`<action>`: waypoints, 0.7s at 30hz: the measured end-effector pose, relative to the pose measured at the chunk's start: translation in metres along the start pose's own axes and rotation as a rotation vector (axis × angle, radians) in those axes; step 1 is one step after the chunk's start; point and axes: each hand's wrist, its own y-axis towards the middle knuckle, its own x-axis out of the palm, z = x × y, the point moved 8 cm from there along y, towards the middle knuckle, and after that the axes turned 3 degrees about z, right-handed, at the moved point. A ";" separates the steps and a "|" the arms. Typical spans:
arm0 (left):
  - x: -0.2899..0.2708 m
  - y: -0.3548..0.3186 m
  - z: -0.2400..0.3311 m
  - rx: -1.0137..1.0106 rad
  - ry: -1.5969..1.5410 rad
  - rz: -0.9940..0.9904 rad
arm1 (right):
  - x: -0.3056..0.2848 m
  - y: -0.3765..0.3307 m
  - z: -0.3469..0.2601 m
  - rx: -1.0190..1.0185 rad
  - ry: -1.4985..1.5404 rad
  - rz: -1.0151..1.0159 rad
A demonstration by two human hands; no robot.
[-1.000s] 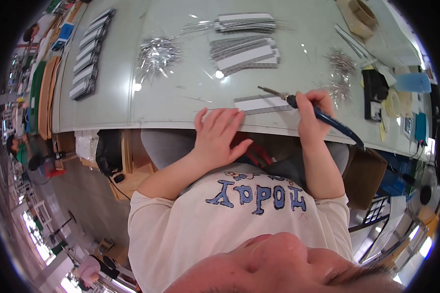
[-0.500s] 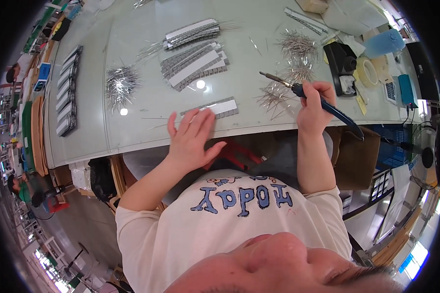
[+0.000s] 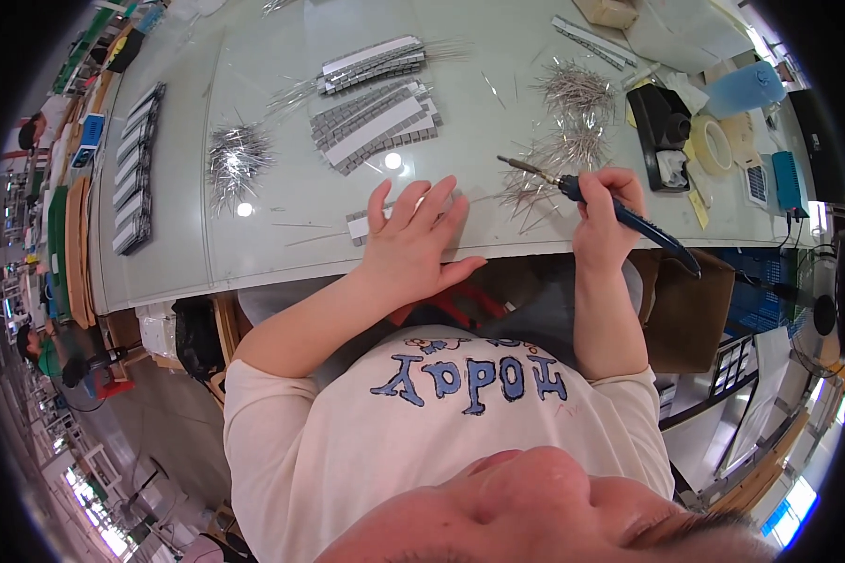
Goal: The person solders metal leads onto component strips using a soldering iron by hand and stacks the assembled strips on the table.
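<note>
My left hand (image 3: 406, 242) lies with its fingers spread over a grey-and-white segmented strip (image 3: 358, 228) near the table's front edge. The fingers cover most of that strip; its left end shows beside them. Two thin wires (image 3: 312, 225) reach out to the left of it. In my right hand (image 3: 608, 220) is a dark blue soldering iron (image 3: 662, 238), gripped by the handle with its metal tip angled up and left. The tip is raised near a pile of thin metal wire leads (image 3: 540, 183) and well apart from the strip.
Stacked segmented strips (image 3: 376, 127) lie beyond my left hand, with another stack (image 3: 133, 183) at the far left. A wire pile (image 3: 238, 161) sits between. On the right stand a black soldering-iron holder (image 3: 662, 127), a tape roll (image 3: 711, 145) and a blue bottle (image 3: 745, 89).
My left hand has slid to the right along the strip, uncovering its left end and covering its right end. The soldering iron's tip has dropped slightly in view; my right hand still holds it.
</note>
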 end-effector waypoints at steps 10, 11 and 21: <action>-0.003 -0.040 -0.016 -0.073 0.026 -0.010 | 0.032 -0.025 0.004 -0.065 -0.286 -0.293; -0.003 -0.041 -0.017 -0.074 0.025 -0.009 | 0.034 -0.027 0.003 -0.071 -0.301 -0.312; -0.003 -0.046 -0.019 -0.066 0.018 -0.002 | 0.039 -0.029 0.007 -0.090 -0.309 -0.341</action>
